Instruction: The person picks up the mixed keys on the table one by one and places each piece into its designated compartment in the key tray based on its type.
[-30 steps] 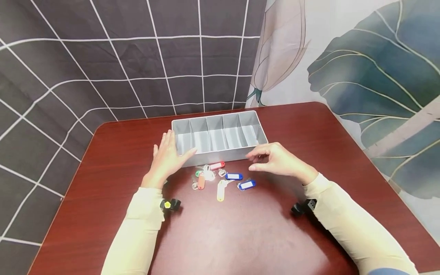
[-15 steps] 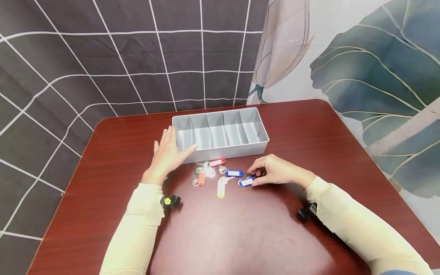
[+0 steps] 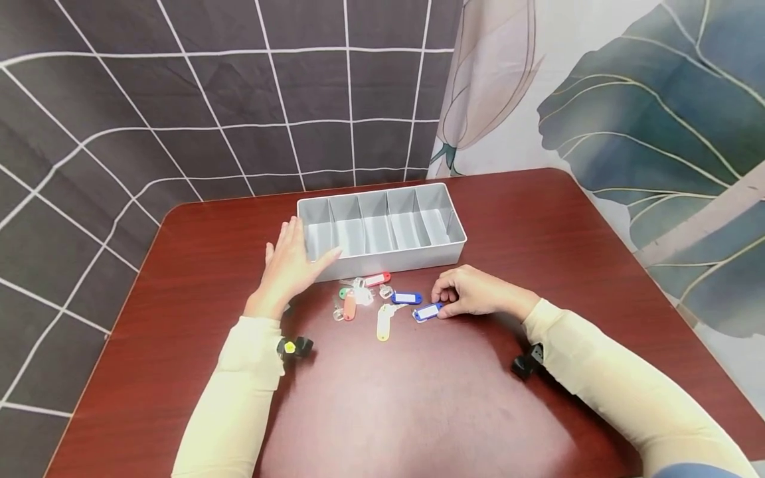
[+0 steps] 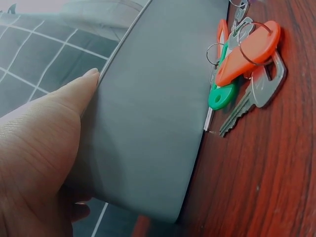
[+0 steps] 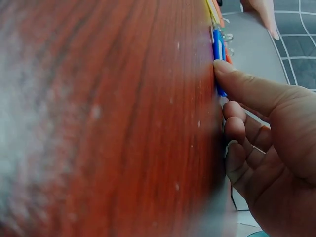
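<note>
on the bench, the tagged keys lie before the box, near its front wall, with the rightmost key tag before its right half. the left grip rests against the box's left end; the right grip, before its right end, touches that tag. behind the box hangs one curtain, to its right another.

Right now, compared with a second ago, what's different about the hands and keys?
The right hand has moved down toward the person from near the tray's front right corner. Its thumb now touches the nearer blue tag; whether the fingers pinch it is unclear. The left hand stays at the left end of the grey tray. All tags look unmoved.
</note>
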Available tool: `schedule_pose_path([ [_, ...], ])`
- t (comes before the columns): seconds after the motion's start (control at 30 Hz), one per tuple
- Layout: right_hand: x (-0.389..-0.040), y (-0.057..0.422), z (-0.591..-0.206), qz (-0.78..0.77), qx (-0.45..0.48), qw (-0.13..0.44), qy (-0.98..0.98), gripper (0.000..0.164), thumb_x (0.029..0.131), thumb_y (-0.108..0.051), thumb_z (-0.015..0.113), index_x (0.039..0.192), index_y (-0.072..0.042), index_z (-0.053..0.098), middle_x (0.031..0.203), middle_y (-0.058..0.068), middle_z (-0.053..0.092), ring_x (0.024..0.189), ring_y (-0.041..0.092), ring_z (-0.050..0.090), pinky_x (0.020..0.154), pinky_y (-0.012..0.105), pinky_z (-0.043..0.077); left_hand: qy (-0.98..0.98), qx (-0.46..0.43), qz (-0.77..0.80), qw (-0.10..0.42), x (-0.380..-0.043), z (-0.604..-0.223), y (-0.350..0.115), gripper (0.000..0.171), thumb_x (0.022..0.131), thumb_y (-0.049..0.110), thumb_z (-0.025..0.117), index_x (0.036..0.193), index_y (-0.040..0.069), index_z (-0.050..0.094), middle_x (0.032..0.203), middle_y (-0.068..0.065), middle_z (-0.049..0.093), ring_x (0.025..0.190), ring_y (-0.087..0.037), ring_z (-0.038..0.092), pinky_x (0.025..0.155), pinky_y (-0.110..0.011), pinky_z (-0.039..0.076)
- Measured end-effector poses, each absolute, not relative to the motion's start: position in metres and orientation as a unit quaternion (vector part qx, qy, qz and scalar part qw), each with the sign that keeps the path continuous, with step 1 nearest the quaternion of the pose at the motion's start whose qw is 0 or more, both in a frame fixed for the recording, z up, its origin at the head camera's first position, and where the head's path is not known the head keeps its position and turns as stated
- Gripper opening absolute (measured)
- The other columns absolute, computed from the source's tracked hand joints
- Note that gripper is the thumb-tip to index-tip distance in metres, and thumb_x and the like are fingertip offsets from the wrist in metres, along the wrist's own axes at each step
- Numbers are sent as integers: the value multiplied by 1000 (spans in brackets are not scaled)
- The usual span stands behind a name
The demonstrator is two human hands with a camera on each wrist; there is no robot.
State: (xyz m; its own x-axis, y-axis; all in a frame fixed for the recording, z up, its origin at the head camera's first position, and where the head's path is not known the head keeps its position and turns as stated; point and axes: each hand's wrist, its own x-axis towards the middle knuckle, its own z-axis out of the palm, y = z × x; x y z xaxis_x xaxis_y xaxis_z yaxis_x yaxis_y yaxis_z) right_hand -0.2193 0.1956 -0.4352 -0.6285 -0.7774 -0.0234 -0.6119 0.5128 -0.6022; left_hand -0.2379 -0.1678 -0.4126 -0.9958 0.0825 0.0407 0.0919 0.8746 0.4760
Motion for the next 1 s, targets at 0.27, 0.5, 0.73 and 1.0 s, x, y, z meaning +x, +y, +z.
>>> schedule_pose_path([
  [0.27,-226,190,-430,-255,-399,157,866,21,76,-24,82,73,-24,61,63,-15,52,59,1,49,55,21,43,-968,-38,-249,14,-236,-411,-172,116,76,82,46,154,4,10,160,-14,10,147,-31,4,109,-66,5],
  [0.5,-231,189,-425,-270,-400,158,862,15,82,-23,77,75,-24,64,62,-14,54,57,2,50,54,22,43,-967,-38,-252,24,-235,-409,-174,115,78,80,47,154,3,9,160,-15,10,147,-31,4,109,-66,6],
  [0.73,-223,197,-425,-282,-387,168,862,4,87,-22,73,85,-20,70,65,-14,56,59,4,50,55,22,43,-966,-44,-255,29,-236,-412,-166,117,76,82,48,153,2,13,159,-16,14,147,-32,8,109,-66,7],
  [1.0,-221,198,-428,-329,-393,146,846,8,87,-16,72,92,-21,75,72,-11,65,61,3,52,55,21,44,-968,-43,-245,21,-236,-415,-167,117,75,83,45,154,3,12,159,-14,13,147,-30,7,109,-66,7],
])
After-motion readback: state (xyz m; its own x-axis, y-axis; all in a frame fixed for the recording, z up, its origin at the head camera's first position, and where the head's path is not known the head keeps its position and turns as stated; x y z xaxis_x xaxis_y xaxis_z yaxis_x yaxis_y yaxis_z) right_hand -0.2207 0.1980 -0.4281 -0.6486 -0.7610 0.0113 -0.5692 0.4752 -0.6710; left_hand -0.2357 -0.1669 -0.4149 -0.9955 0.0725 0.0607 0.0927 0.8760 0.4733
